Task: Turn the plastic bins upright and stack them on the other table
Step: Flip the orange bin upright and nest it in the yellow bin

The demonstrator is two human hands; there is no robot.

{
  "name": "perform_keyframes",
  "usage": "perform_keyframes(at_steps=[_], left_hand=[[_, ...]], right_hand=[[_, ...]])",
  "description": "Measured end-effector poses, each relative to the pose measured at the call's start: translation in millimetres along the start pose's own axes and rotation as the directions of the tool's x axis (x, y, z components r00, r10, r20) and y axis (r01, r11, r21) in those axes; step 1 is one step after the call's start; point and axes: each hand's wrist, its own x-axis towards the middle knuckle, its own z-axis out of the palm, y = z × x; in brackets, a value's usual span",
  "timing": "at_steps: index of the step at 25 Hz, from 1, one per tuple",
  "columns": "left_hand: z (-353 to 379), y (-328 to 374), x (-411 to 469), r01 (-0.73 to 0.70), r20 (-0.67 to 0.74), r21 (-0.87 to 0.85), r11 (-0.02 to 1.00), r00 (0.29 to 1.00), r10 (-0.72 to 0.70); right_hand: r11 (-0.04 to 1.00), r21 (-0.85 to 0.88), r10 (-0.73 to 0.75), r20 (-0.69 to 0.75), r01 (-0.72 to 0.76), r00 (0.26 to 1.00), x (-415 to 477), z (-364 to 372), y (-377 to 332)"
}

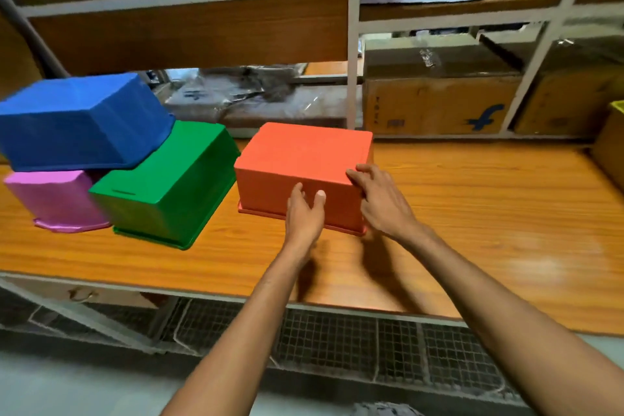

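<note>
We see four plastic bins standing upside down on the wooden worktop (472, 213), and we take the orange bin (300, 159) as our landmark, since both hands are at it. It rests rim-down near the middle of the worktop, its flat base facing up. Our left hand (304, 213) lies against the near wall of the orange bin, fingers (297, 192) loosely spread and the thumb lifted, open rather than closed around anything. Our right hand (381, 199) is at the near right corner of the orange bin, its fingers curled over the top edge there and touching the plastic, also spread and not clamped on the bin. Just to the left of the orange bin stands the green bin (169, 182), likewise rim-down and turned at an angle, close to the orange bin though we cannot tell whether they touch. Further left of the orange bin, beyond the green one, sits the pink bin (50, 199), inverted too. The blue bin (81, 121) lies tilted on top of the pink and green bins, bottom up. Behind the orange bin rises a shelf rack (353, 44) holding a cardboard box (439, 101) and wrapped bundles (256, 94). At the far right of the worktop, well apart from the orange bin, a yellow-rimmed container (616, 111) shows only partly.
</note>
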Motion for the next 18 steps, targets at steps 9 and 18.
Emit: perform_keyframes(at_steps=[9, 18], left_hand=[[-34.8, 0.4, 39.2, 0.019, 0.025, 0.014, 1.000, 0.999, -0.020], [-70.0, -2.6, 78.3, 0.067, 0.164, -0.195, 0.979, 0.986, -0.035]], right_hand=[[0.964, 0.011, 0.258, -0.309, -0.267, 0.916, 33.1, 0.0, -47.9], [0.800, 0.278, 0.489, 0.208, -0.531, 0.847, 56.0, -2.3, -20.1]])
